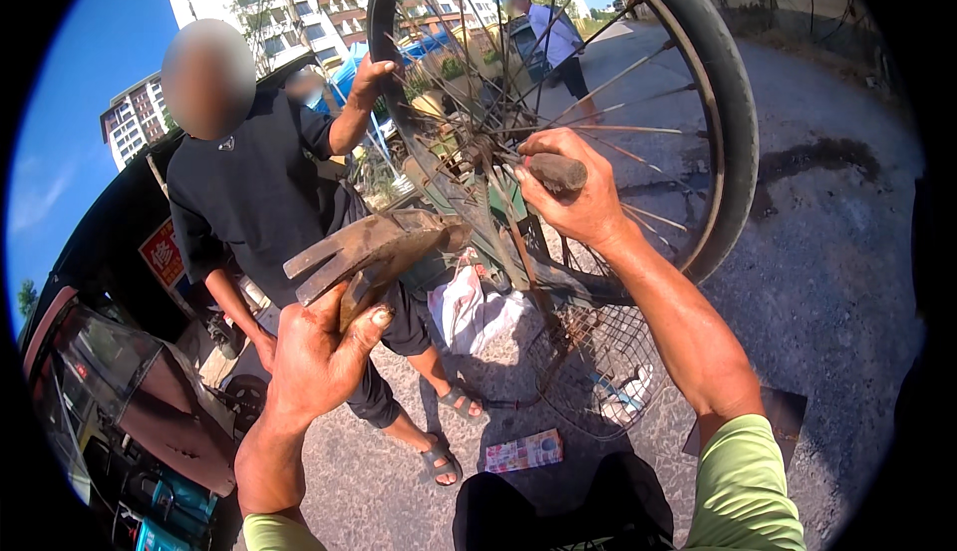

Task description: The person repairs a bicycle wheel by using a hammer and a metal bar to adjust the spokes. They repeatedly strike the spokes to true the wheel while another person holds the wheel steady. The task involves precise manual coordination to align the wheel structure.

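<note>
My left hand [321, 357] is wrapped round a worn claw hammer [374, 242], raised in front of the wheel, its claw pointing left. My right hand [578, 192] grips a short tool with a thick, brown, rounded end [556, 174]; its far tip is hidden at the hub, so its exact kind does not show. Both hands work at a spoked bicycle wheel [736, 117] on an upturned bicycle. Its rusty hub [485, 150] lies just left of my right fingers. A co-worker's hand [371, 80] rests on the tyre's left side.
A co-worker in dark clothes [264, 167] stands at the left, close to the wheel. Below the bicycle are a wire basket [598, 357] and a white cloth or bag [474, 317]. A printed packet [523, 450] lies on the ground. Another person [551, 32] is farther back.
</note>
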`<state>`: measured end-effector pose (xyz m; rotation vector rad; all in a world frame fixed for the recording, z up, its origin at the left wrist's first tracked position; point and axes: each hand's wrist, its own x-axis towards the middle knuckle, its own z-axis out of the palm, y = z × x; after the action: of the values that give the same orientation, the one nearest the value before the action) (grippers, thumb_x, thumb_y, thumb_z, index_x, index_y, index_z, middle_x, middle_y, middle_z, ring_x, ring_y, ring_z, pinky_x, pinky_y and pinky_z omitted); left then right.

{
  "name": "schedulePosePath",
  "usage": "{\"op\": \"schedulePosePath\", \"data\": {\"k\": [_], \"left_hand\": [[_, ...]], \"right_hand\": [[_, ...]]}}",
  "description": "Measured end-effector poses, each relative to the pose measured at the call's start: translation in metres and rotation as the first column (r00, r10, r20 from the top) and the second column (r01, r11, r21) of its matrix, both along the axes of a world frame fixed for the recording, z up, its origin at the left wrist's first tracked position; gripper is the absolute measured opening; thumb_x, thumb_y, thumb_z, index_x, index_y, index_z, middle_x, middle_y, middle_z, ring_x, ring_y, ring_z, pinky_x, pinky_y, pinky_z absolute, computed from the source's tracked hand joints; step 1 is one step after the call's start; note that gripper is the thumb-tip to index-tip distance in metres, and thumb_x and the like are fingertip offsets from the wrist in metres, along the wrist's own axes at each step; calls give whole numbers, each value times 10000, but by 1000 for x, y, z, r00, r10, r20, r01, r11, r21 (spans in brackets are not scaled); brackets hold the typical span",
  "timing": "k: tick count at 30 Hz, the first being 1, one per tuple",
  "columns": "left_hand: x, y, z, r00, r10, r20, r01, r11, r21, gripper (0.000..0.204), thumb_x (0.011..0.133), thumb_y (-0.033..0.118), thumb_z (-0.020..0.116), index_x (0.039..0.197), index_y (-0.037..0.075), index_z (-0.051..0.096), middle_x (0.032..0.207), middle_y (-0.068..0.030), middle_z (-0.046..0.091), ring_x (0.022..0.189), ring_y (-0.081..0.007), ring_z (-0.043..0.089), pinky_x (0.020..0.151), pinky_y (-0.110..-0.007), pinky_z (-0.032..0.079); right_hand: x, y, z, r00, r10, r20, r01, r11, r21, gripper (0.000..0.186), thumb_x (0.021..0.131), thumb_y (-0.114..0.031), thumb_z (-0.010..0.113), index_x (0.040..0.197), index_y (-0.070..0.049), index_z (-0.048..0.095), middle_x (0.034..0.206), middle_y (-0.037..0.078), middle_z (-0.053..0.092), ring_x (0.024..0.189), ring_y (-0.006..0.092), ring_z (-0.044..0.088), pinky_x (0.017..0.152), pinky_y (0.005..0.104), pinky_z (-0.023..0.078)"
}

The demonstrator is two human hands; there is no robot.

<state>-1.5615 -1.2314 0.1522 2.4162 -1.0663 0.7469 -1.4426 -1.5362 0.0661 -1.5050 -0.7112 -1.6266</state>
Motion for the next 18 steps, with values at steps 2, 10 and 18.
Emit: {"op": "schedulePosePath", "data": {"k": [2, 10, 18], "left_hand": [[1, 4, -9, 999, -9, -35, 9, 1000, -7, 346, 918, 223, 688, 1120, -53, 641, 658, -119, 585, 572, -168, 531, 573, -324, 467], [-10, 3, -33, 990, -22, -137, 29, 998, 48, 324, 934, 195, 670, 1162, -32, 639, 860, -147, 694, 763, -192, 653, 726, -325, 520], [-5, -5, -50, 955, -38, -296, 58, 997, 56, 310, 958, 168, 652, 1206, -12, 604, 823, -71, 701, 753, -115, 663, 692, -288, 530]], "right_hand": [[-1, 0, -2, 1000, 1, 18, -1, 1000, -5, 246, 803, -49, 757, 994, -7, 607, 985, 126, 669, 859, 219, 666, 775, 322, 529], [-7, 6, -4, 999, -36, 7, 36, 999, -1, 272, 789, -56, 769, 1002, -13, 604, 1003, 138, 661, 897, 278, 668, 789, 354, 532], [-2, 12, -24, 999, -29, 27, 29, 1000, -7, 330, 776, -69, 774, 1044, -33, 587, 1033, 140, 642, 930, 325, 669, 791, 374, 546]]}}
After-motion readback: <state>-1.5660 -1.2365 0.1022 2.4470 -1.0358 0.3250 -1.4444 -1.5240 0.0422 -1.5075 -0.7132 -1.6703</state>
